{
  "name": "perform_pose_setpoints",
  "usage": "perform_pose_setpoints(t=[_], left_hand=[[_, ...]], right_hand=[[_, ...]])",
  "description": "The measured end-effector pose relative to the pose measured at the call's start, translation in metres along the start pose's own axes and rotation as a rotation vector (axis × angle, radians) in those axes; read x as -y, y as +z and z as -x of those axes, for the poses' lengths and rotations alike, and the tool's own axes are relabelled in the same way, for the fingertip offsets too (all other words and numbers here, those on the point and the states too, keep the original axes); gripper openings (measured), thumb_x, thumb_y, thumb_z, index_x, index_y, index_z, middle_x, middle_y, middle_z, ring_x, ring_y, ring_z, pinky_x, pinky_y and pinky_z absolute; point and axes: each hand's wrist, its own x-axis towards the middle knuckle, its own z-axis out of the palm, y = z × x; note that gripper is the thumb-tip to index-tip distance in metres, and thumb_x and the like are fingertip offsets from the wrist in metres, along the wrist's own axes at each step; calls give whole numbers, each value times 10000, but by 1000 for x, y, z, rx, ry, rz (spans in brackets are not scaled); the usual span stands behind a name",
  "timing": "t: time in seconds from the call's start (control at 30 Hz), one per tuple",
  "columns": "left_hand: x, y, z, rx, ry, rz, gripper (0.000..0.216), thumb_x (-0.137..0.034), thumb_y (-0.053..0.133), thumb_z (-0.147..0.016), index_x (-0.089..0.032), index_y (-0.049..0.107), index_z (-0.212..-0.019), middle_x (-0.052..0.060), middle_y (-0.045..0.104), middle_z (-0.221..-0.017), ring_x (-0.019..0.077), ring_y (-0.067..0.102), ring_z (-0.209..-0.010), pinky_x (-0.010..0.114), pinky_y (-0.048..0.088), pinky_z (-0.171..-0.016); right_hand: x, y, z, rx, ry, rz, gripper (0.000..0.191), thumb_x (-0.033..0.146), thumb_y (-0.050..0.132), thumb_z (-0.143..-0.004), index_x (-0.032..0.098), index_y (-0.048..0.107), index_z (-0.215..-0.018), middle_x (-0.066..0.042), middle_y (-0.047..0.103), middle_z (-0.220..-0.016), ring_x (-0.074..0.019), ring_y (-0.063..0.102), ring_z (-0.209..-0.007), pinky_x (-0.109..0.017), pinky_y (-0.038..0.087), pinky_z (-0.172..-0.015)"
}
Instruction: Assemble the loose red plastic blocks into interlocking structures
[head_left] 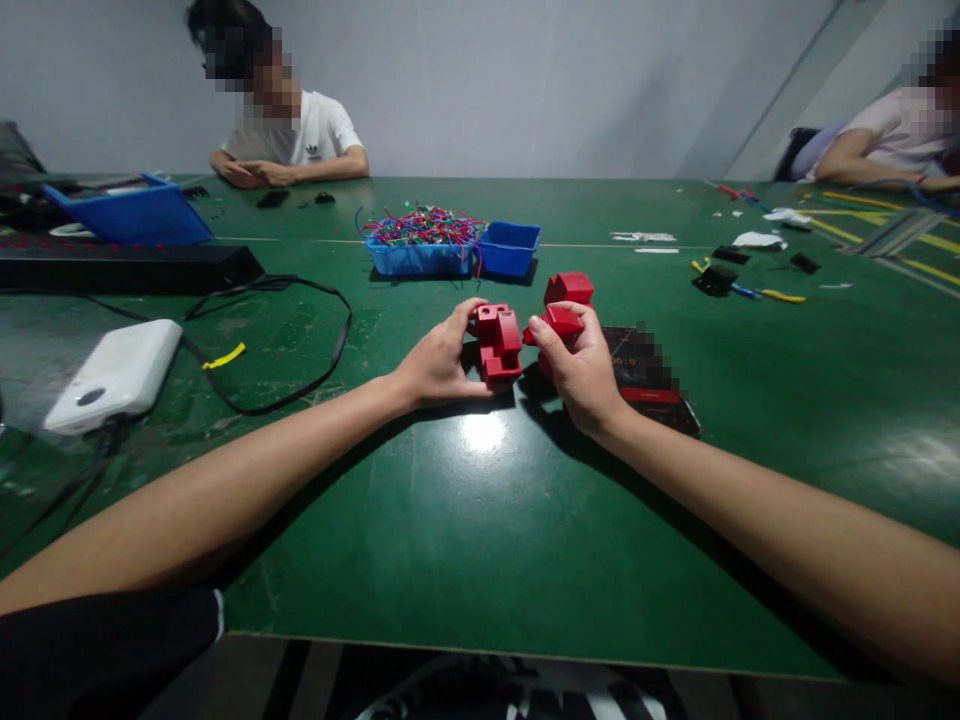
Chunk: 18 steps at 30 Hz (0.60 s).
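My left hand (448, 358) grips a red block-like part (499, 345) with a hole and stepped notches, thumb and fingers on opposite sides. Just to its right, my right hand (581, 370) pinches a smaller red piece (559, 326) whose narrow tip points left at the first part. A small gap separates the two. Behind my right hand another red block (568, 288) shows; its lower portion is hidden. A dark flat box or booklet (652, 365) with a red band lies beside and partly under my right wrist.
Blue bins (424, 260) stand ahead, one heaped with coloured wires. A white power bank (116, 375) and looped black cable (349, 320) lie left, near a black strip (127, 270). Black connectors (716, 280) sit far right. Two people (289, 150) sit across the green table (450, 540).
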Motion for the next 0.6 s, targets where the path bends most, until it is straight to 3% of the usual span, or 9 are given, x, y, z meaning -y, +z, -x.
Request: perform_pose_setpoints(t=[0.23,0.6], left_hand=[[1,1,0,6,-3,-6,991,-478,826,-653,-165,308,-1438,214,547,-1420,343,624,-1245,461,537,-1030],[2,1,1,-2,-7,-12,999,-477,825,-654,-156,306,-1444,222,549,-1413,348,621,-1242,469,537,-1024]], right_hand=[[3,1,0,3,90,-22,519,440,794,-739,269,478,-1115,62,571,-788,-148,576,-695,-329,490,-684],[6,1,0,14,87,14,508,314,727,-694,273,446,-1115,7,607,-943,-171,601,-799,-361,491,-762]])
